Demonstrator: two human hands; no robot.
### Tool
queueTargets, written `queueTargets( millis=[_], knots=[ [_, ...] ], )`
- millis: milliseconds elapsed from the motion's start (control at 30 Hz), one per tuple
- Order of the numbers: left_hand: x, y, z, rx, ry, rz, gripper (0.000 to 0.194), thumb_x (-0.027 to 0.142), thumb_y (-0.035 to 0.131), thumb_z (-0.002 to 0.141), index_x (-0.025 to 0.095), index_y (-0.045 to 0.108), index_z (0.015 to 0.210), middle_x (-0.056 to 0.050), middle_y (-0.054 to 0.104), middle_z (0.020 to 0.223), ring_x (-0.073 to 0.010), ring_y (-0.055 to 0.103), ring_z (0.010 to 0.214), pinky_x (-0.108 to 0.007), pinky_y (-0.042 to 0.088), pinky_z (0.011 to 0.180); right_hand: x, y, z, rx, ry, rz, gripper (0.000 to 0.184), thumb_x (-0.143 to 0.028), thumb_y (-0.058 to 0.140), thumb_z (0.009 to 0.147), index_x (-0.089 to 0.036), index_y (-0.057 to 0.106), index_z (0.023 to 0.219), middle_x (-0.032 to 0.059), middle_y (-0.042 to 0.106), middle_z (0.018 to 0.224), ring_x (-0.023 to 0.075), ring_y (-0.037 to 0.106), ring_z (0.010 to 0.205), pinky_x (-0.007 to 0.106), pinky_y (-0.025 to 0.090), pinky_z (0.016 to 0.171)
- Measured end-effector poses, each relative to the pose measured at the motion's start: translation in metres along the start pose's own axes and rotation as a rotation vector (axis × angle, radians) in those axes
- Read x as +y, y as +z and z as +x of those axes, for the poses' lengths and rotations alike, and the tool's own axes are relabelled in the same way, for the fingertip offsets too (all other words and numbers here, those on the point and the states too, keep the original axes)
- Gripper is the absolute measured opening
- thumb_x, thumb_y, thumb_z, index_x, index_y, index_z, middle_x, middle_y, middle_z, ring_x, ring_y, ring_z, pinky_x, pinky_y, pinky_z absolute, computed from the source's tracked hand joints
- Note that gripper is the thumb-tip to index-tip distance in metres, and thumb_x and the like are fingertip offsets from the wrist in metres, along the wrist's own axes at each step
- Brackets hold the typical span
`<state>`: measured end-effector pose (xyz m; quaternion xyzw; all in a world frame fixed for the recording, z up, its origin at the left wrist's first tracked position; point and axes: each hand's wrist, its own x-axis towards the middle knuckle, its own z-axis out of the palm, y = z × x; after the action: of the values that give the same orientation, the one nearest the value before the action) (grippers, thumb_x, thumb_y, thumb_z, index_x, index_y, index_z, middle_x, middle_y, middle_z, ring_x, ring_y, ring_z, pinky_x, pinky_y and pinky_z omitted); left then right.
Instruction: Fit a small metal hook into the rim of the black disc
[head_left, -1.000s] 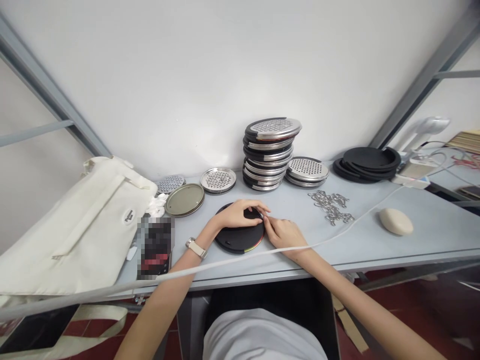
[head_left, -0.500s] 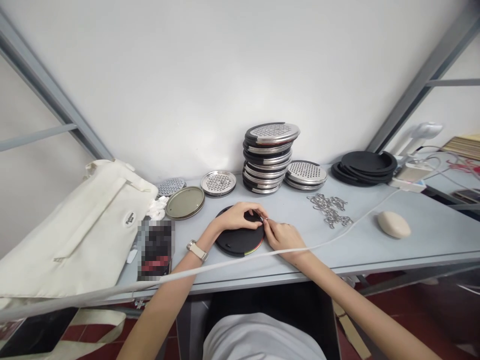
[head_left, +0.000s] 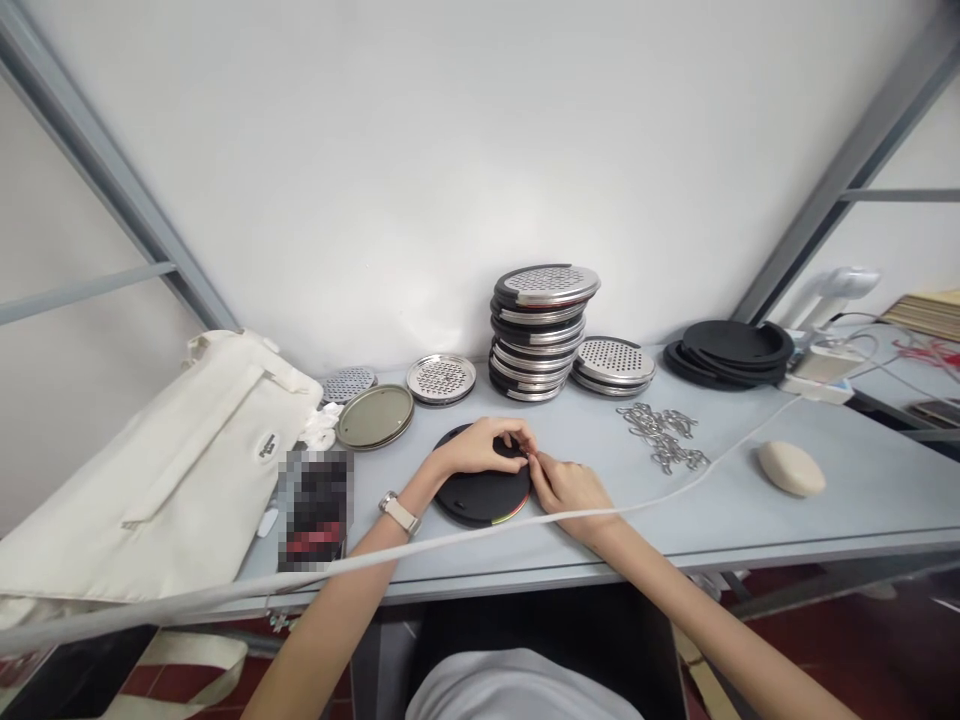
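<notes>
One tall stack [head_left: 541, 340] of discs; to its right, two lower stacks [head_left: 613, 362]; to its left, one bag [head_left: 187, 480], at least three discs [head_left: 375, 415]; before it, one black disc [head_left: 484, 497].

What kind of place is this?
Probably a desk used as a makeshift workbench: a tall stack of discs, a pile of metal clips, a cream bag at one end.
</notes>
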<state>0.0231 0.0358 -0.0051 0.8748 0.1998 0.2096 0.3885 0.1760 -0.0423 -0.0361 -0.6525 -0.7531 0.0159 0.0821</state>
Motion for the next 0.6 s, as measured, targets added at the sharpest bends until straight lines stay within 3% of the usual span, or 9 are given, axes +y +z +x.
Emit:
queueTargets(
  millis=[600],
  knots=[
    [-0.0002, -0.0019, -0.0029, 0.033, -0.007, 0.028, 0.032, 0.013, 0.057, 0.068, 0.016, 0.061, 0.099, -0.003, 0.064, 0.094, -0.0112, 0.054, 0.083, -0.021, 0.04, 0.077, 0.001, 0.0006, -0.0003, 0.024, 0.026, 0.096, 0.042, -0.033, 0.016, 0.091, -0.018, 0.055, 0.096, 0.0061, 0.067, 0.075, 0.017, 0.062, 0.063, 0.026, 0.03, 0.054]
  ],
)
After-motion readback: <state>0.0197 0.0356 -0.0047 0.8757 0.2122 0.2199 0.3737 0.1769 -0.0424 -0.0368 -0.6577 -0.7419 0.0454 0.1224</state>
